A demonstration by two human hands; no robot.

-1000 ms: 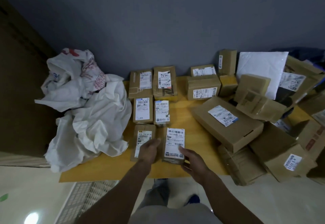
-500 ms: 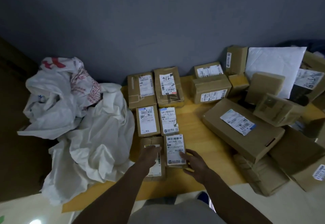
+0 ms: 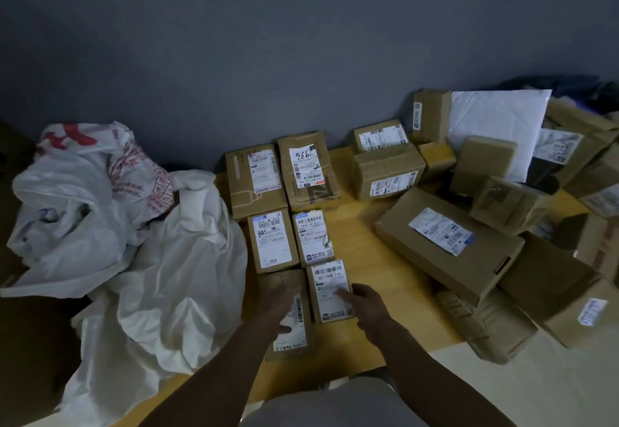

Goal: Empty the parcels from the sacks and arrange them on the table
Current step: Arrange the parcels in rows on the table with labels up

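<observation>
1. Looking down in dim light on a yellow wooden table (image 3: 361,259), with two bare arms reaching up from the bottom of the frame.
2. At lower centre, the left hand (image 3: 278,304) lies flat with straight fingers on a brown parcel (image 3: 294,336).
3. Just to its right, the right hand (image 3: 366,306) touches the white label of a labelled parcel (image 3: 330,284) with an outstretched forefinger. The hands are apart, and neither appears to clamp round anything.
4. Both parcels lie directly ahead of the hands, side by side and touching. Their long axes run away from the person towards the wall.
5. They form the nearest row of a two-column grid, below two middle parcels (image 3: 272,239) and two larger ones.
6. The brown parcel sits lower in the frame than its neighbour. Squaring it up seems a job for the left hand, which is already on it.
7. Crumpled white sacks (image 3: 160,259) crowd the grid's left side.
8. A bare strip of table lies to the right, reaching to a long box (image 3: 445,245) and a loose heap of boxes. Some of these overhang the front edge at lower right.
</observation>
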